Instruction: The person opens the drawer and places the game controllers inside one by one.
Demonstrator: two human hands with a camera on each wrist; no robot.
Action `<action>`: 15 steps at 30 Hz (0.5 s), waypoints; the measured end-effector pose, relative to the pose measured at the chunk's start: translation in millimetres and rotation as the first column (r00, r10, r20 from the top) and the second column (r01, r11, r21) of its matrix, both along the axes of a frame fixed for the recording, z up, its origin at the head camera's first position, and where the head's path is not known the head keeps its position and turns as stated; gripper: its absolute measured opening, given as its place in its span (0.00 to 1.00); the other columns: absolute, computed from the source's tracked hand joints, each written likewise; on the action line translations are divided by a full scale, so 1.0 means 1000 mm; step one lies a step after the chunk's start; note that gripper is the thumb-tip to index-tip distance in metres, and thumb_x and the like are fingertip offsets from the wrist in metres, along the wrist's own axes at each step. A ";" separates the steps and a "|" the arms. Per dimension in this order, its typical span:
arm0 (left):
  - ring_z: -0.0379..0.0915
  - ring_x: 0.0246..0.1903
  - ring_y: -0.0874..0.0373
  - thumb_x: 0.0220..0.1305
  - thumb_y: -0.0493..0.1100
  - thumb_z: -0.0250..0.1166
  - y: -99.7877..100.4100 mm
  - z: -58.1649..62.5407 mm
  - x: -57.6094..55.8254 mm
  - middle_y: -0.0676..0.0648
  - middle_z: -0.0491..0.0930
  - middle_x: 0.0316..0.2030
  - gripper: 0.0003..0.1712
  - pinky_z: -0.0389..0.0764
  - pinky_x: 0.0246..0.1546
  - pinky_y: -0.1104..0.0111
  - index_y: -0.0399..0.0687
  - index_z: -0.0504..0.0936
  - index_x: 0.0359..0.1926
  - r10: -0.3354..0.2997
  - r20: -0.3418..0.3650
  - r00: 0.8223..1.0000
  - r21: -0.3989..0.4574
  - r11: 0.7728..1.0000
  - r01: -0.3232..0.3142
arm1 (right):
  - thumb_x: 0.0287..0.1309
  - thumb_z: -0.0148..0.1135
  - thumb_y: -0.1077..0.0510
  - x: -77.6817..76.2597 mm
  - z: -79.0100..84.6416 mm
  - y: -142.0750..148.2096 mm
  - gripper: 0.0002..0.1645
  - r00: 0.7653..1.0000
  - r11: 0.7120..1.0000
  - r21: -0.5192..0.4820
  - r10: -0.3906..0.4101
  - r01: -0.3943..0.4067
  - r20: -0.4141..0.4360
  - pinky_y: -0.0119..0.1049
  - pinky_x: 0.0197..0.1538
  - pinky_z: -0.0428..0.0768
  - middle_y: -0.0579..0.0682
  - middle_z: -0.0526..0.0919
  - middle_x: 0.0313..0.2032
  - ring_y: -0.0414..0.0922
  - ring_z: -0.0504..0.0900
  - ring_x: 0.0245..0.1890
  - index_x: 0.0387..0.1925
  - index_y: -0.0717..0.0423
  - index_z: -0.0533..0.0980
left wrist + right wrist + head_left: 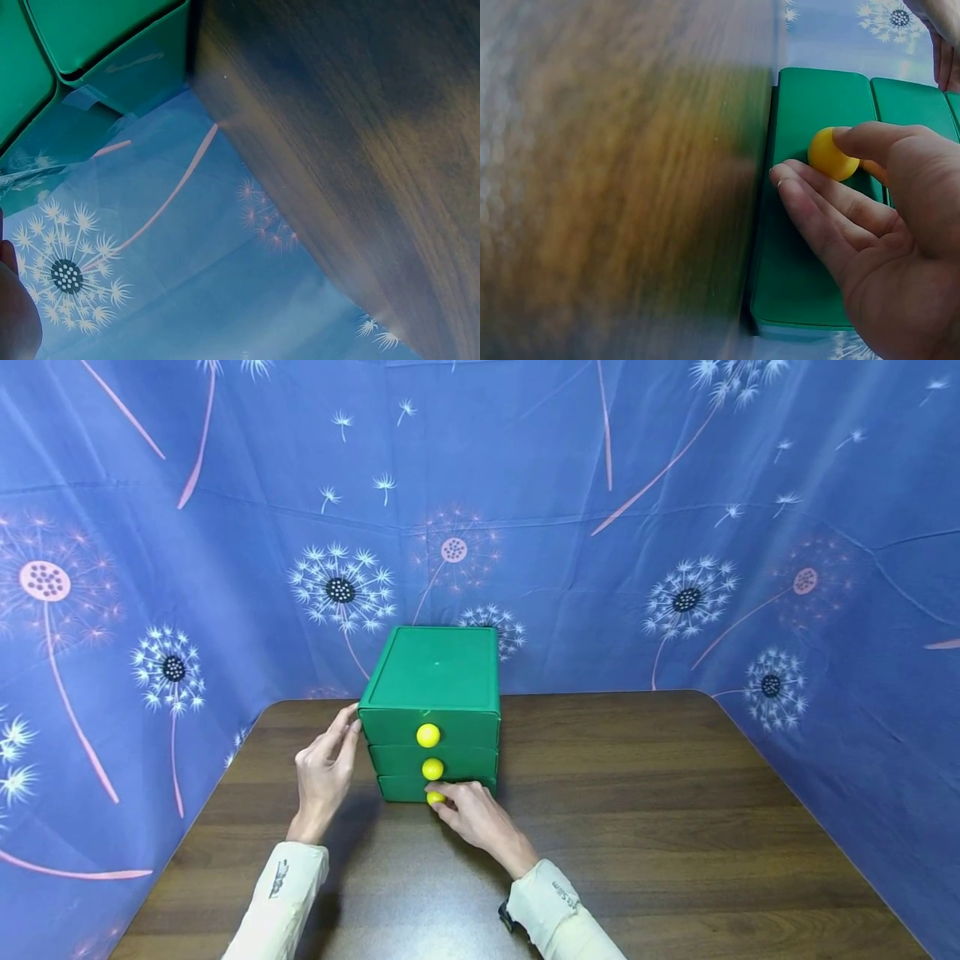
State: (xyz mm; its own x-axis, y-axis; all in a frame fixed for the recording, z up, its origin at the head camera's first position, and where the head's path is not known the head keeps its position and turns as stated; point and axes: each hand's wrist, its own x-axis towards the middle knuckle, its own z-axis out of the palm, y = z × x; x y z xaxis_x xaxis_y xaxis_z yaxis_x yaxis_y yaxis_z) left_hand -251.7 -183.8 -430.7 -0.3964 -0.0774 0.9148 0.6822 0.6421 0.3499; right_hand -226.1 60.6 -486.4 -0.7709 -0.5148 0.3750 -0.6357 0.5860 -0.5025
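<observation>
A green three-drawer box (438, 672) stands on the table, each drawer front bearing a round yellow knob. My right hand (480, 820) pinches the lowest knob (831, 156) between thumb and fingers, in front of the bottom drawer (401, 788). In the right wrist view the other fingers of that hand stretch out below the knob along the drawer front. My left hand (322, 772) touches the box's upper left front corner with extended fingers. Above the right hand are the middle knob (432, 769) and the top knob (428, 736). All three drawers look closed.
The brown wooden table (660, 810) extends to both sides of the box. Behind it hangs a blue cloth (570, 577) printed with dandelions, close to the table's back edge. Clear tape (82, 97) shows on the box's side.
</observation>
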 end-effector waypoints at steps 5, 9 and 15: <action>0.89 0.36 0.49 0.64 0.25 0.70 -0.002 -0.001 -0.002 0.46 0.89 0.47 0.22 0.82 0.27 0.72 0.45 0.88 0.57 0.006 0.002 1.000 -0.001 1.000 -0.006 | 0.70 0.66 0.61 -0.003 -0.003 -0.001 0.15 0.999 1.000 -0.018 0.025 -0.024 0.035 0.25 0.36 0.79 0.41 0.85 0.33 0.31 0.78 0.31 0.56 0.56 0.84; 0.88 0.36 0.48 0.63 0.25 0.70 -0.003 -0.002 -0.003 0.46 0.89 0.48 0.23 0.82 0.24 0.66 0.45 0.88 0.58 0.001 0.002 1.000 0.005 1.000 -0.001 | 0.72 0.64 0.60 -0.002 -0.005 0.003 0.19 0.995 0.998 -0.039 0.057 -0.054 0.080 0.23 0.37 0.80 0.44 0.87 0.37 0.30 0.81 0.34 0.61 0.56 0.81; 0.88 0.37 0.48 0.64 0.25 0.68 -0.006 -0.007 0.001 0.43 0.89 0.42 0.26 0.78 0.31 0.76 0.44 0.84 0.62 -0.014 0.027 1.000 0.045 0.999 0.013 | 0.73 0.63 0.57 0.012 -0.004 0.022 0.22 0.994 0.999 -0.046 0.013 -0.008 0.111 0.31 0.42 0.83 0.49 0.89 0.44 0.35 0.84 0.39 0.65 0.57 0.78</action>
